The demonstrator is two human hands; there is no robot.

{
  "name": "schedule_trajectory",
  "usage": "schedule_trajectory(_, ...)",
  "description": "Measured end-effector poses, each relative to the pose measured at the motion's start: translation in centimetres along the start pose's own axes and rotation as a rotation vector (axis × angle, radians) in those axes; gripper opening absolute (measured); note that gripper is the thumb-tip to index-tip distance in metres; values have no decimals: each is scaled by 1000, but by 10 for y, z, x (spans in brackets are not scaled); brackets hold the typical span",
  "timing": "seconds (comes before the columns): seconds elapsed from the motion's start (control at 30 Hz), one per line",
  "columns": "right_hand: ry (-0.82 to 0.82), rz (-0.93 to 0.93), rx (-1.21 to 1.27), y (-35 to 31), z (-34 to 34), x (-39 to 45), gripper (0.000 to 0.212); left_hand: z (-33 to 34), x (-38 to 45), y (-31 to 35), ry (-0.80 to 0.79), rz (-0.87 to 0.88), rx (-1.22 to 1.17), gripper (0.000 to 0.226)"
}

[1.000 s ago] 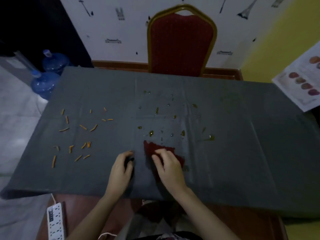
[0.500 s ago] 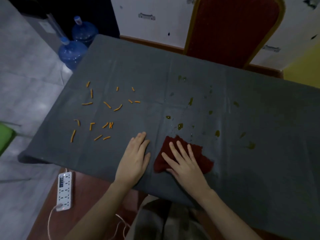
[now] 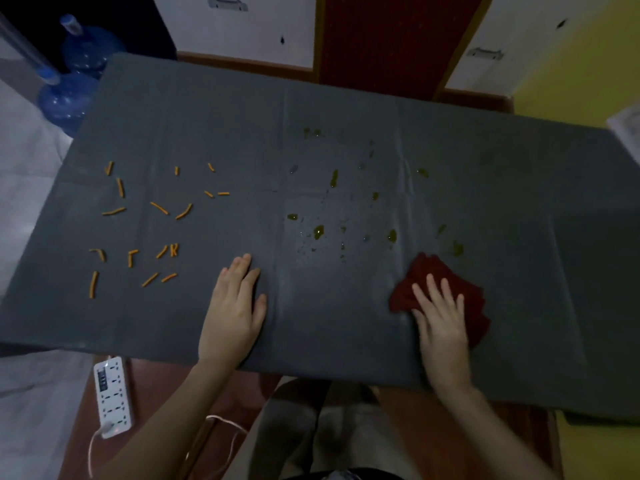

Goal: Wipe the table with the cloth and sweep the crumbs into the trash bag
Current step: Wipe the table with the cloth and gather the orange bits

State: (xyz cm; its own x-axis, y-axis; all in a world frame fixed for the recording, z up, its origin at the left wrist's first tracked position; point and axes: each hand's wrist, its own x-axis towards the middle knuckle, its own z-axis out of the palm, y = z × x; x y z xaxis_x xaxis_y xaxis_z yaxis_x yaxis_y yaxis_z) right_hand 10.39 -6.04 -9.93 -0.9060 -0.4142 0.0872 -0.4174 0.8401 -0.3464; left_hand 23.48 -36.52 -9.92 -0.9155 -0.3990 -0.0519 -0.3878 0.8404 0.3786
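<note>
A dark grey table cover (image 3: 207, 116) spreads across the table. Several orange stick-shaped crumbs (image 3: 159, 207) lie scattered on its left part. Yellowish liquid drops (image 3: 318, 232) dot the middle. A crumpled dark red cloth (image 3: 440, 275) lies near the front right. My right hand (image 3: 441, 320) presses flat on the cloth, fingers spread, covering its near half. My left hand (image 3: 233, 313) rests flat on the bare cover near the front edge, right of the crumbs, holding nothing. No trash bag shows.
A red chair (image 3: 388, 39) stands behind the far edge. Two blue water jugs (image 3: 69, 98) sit on the floor at the far left. A white power strip (image 3: 112, 396) with a cable lies on the wooden surface below the cover's front edge.
My right hand has slid the red cloth to the right along the front of the table. My left hand stays flat on the cover. The camera has tilted further down.
</note>
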Motion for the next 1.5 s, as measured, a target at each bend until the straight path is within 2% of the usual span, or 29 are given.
schedule_trajectory(0.07, 58, 36, 63, -44, 19, -3, 43, 1, 0, 1, 11, 5, 8, 45)
schedule_trajectory(0.2, -26, -241, 74, -99, 44, 2, 44, 3, 0, 0, 2, -3, 16, 45)
schedule_trajectory(0.3, -129, -455, 26, -71, 32, 18, 59, 2, 0, 2, 2, -4, 0, 48)
schedule_trajectory(0.4, -195, -641, -66, -15, 2, 30, 63, -3, 3, 4, -1, -34, -84, 49)
schedule_trajectory(0.47, -218, -619, -131, 18, -19, 38, 67, -8, 9, 5, 5, -34, -144, 47)
schedule_trajectory(0.53, -242, -503, -131, 44, -35, 38, 62, -12, 21, 7, 21, -16, -176, 41)
schedule_trajectory(0.6, -243, -323, -48, 56, -40, 32, 50, -15, 37, 8, 41, -24, -170, 32)
schedule_trajectory(0.67, -227, -152, 92, 56, -32, 29, 52, -16, 54, 6, 52, -46, -132, 28)
schedule_trajectory(0.73, -168, -85, 161, 49, -20, 30, 53, -15, 66, 1, 47, -50, -85, 30)
schedule_trajectory(0.83, -86, -124, 152, 33, -8, 34, 45, -9, 69, -4, 38, -35, -30, 38)
schedule_trajectory(0.93, -86, -181, 200, 6, 4, 41, 38, -7, 69, -3, 35, -45, -9, 40)
schedule_trajectory(1.1, -132, -566, 262, -72, 42, 69, 40, -6, 71, -2, 65, -38, 9, 40)
schedule_trajectory(1.23, -119, -768, 246, -117, 68, 96, 27, -4, 71, -4, 76, -36, 18, 42)
schedule_trajectory(1.37, -83, -912, 226, -91, 64, 124, 19, -6, 71, -2, 77, -45, 15, 42)
schedule_trajectory(1.43, -82, -858, 170, -58, 48, 140, 25, -7, 72, -2, 73, -47, 10, 41)
schedule_trajectory(1.5, -97, -704, 89, -19, 25, 155, 36, -9, 71, -2, 76, -45, 17, 40)
